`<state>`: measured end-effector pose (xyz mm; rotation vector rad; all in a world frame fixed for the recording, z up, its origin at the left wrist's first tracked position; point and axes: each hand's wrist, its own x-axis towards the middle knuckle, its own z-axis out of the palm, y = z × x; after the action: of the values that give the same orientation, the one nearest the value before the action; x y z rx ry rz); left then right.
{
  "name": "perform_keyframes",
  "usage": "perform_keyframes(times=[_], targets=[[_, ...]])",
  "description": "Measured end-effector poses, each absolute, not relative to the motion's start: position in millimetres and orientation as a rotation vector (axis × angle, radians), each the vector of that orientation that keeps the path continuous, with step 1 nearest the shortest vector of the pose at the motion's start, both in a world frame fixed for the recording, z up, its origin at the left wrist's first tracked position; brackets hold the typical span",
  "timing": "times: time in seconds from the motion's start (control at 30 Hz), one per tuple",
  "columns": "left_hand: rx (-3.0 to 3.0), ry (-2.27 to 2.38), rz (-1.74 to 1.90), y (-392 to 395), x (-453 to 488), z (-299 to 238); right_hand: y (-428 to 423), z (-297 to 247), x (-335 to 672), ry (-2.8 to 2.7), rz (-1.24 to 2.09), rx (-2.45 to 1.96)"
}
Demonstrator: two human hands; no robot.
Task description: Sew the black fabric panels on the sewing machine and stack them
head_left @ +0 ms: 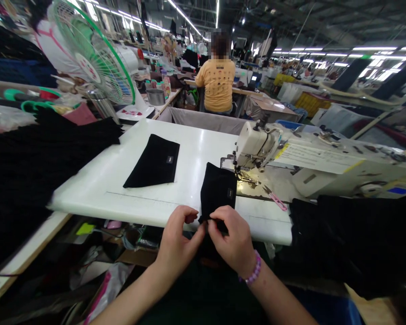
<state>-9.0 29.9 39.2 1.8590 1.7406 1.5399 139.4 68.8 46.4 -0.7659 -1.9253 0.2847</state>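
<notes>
A black fabric piece (218, 186) with a small label near its right edge lies on the white table, its far right side close to the sewing machine's needle area (240, 174). At its near edge, my right hand (232, 237) pinches the cloth between thumb and fingers. Beside it, my left hand (182, 237) has its thumb and curled fingers closed at the near left corner of the same piece. Both thumbs nearly meet there, and the fingertips partly hide the cloth. Farther left, a second black fabric piece (152, 163) with a similar label lies flat, untouched.
Pink-handled thread snips (275, 198) lie by the sewing machine (325, 155). Black cloth is heaped at the right (352, 239) and left (27, 176). A green-rimmed fan (98, 58) stands at the table's (88, 189) far left. A person in yellow (218, 85) sits ahead, facing away.
</notes>
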Motion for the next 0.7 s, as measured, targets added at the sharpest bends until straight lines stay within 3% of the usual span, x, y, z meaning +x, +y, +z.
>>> perform_keyframes(times=[0.3, 0.7], targets=[[1.905, 1.722, 1.627, 21.0, -10.2, 37.9, 68.6, 43.1, 145.7, -2.118, 0.032, -0.678], [1.796, 1.685, 1.667, 14.7, -4.6, 48.7, 66.9, 41.7, 146.0, -2.09, 0.028, -0.603]])
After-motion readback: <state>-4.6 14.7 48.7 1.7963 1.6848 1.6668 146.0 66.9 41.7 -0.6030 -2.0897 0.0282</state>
